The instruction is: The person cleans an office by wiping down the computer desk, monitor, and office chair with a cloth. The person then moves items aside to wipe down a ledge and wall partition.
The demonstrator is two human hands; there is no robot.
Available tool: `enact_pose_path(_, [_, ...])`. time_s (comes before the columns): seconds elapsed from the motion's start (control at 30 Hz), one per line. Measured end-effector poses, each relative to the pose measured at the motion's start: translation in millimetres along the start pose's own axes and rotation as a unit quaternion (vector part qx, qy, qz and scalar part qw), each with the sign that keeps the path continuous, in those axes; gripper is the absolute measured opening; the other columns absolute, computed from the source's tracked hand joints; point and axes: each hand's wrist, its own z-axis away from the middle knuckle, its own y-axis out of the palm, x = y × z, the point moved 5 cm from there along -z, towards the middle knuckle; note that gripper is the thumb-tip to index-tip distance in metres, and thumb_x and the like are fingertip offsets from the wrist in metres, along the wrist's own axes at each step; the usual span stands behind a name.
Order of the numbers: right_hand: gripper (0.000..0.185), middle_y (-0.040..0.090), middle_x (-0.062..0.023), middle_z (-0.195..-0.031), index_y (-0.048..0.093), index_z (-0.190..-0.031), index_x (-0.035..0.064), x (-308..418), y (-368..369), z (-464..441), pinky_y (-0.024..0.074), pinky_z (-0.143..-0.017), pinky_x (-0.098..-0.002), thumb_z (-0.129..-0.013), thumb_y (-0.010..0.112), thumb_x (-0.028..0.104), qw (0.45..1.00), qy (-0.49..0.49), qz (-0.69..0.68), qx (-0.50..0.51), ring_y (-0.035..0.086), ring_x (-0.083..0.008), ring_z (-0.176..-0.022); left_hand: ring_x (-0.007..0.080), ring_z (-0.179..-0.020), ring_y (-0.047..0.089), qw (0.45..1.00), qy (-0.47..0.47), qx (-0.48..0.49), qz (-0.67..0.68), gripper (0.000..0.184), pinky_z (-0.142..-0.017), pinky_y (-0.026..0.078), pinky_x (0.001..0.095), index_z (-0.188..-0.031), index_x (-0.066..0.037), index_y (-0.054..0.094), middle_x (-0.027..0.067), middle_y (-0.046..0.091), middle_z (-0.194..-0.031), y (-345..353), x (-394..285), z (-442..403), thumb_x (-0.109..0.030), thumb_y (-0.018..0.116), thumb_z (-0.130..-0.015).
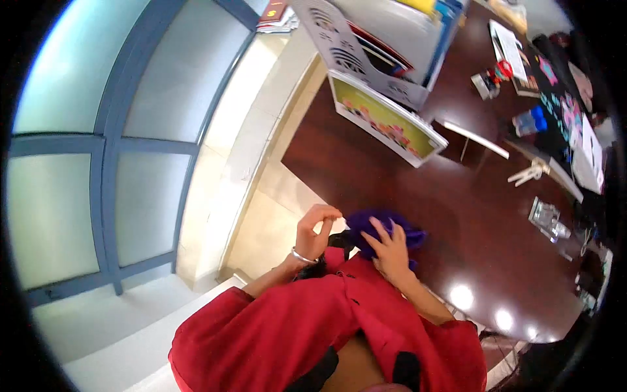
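Resting with fingers spread over a bunched purple cloth (413,236), my right grip (391,253) is unclosed, its fingertips set apart on the folds. The cloth lies at the near edge of the dark, glossy worktop (477,215), directly in front of my red garment (281,326). My left grip (313,234) is just beside the cloth, on its left, fingers bent toward the thumb; whether it pinches anything I am unable to establish. A pale bracelet (304,257) circles that wrist. Farther across the worktop, a panel with a green picture (385,124) stands before a white file holder (341,57) containing folders. Toward the right side I note a blue-capped container (529,123) and a clear object (548,221), both well apart from the cloth. Blue-framed frosted panes (160,85) stand at far left.
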Motion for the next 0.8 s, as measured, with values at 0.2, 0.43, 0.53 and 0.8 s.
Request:
enact_pose_path(0.2, [0.060,0.039,-0.0119,-0.141,0.058,-0.121,0.0132,47,27,-190,0.0279,-0.108,-0.0545,-0.063,0.073,0.005,0.994,-0.061,0.003,-0.093,0.038,-0.0444,-0.124,0.0180,-0.078,0.061,0.998,-0.018,-0.014,0.065,0.015,-0.073,0.050,0.0287,-0.091,0.001,0.064,0.0099,0.064,-0.091,-47,32,-21,0.008,0.052,-0.084])
enact_pose_path(0.43, [0.061,0.040,-0.0133,-0.141,0.056,-0.122,0.0124,47,39,-360,0.0306,-0.106,-0.0516,-0.064,0.069,-0.002,0.968,0.049,0.083,-0.232,0.043,-0.0419,-0.117,0.0183,-0.077,0.062,0.990,-0.061,-0.042,0.116,0.019,-0.071,0.049,0.0282,-0.093,-0.001,0.066,0.0095,0.065,-0.086,-166,138,-76,0.008,0.055,-0.081])
enact_pose_path(0.53, [0.063,0.036,-0.0115,-0.143,0.053,-0.124,0.0133,41,23,-398,0.0311,-0.106,-0.0545,-0.066,0.066,-0.007,0.957,0.109,0.106,-0.248,0.042,-0.0437,-0.116,0.0168,-0.077,0.064,0.990,-0.097,-0.053,0.088,0.017,-0.071,0.050,0.0277,-0.093,-0.001,0.067,0.0100,0.066,-0.085,-239,171,-119,0.005,0.053,-0.084])
enact_pose_path(0.8, [0.060,0.039,-0.0111,-0.142,0.056,-0.122,0.0128,38,23,-426,0.0261,-0.111,-0.0541,-0.066,0.063,-0.008,0.950,0.187,0.108,-0.225,0.039,-0.0424,-0.126,0.0158,-0.075,0.064,0.992,-0.086,-0.034,0.084,0.012,-0.069,0.050,0.0278,-0.091,0.000,0.066,0.0086,0.065,-0.082,-320,242,-257,0.003,0.055,-0.086])
